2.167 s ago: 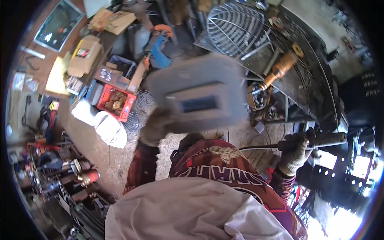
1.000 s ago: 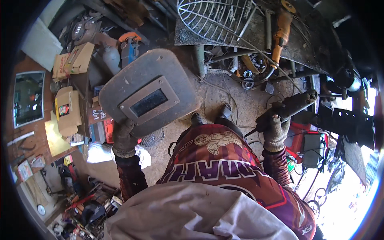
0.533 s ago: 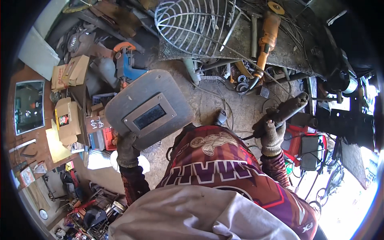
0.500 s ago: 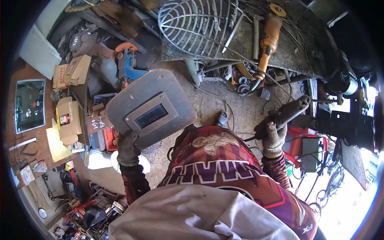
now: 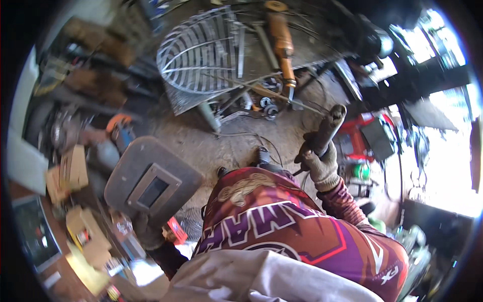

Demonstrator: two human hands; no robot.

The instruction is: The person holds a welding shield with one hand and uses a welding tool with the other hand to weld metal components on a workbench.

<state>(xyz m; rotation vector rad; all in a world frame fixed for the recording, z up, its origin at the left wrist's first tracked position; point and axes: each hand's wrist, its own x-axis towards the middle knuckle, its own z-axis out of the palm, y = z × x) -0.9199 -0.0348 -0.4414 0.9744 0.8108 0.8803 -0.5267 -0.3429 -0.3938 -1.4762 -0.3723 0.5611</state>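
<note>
The left hand (image 5: 148,231) grips the welding shield (image 5: 153,173) near its lower edge; the right hand (image 5: 323,168) grips the electrode holder (image 5: 329,128), short of the workbench's (image 5: 182,103) front edge — best held firmly, clear of the grinder (image 5: 280,40).

The single view looks from the person's head, through the left of two fisheye cameras worn side by side, steeply down and forward over the shirt (image 5: 282,211). The shirt is close below the lens, with a pale cloth (image 5: 256,277) nearer still. Ahead of the shirt lie the floor (image 5: 236,151) and, farther off, the bench (image 5: 183,101). The shield (image 5: 151,181) shows left of the shirt, the right hand (image 5: 322,165) right of it.
</note>
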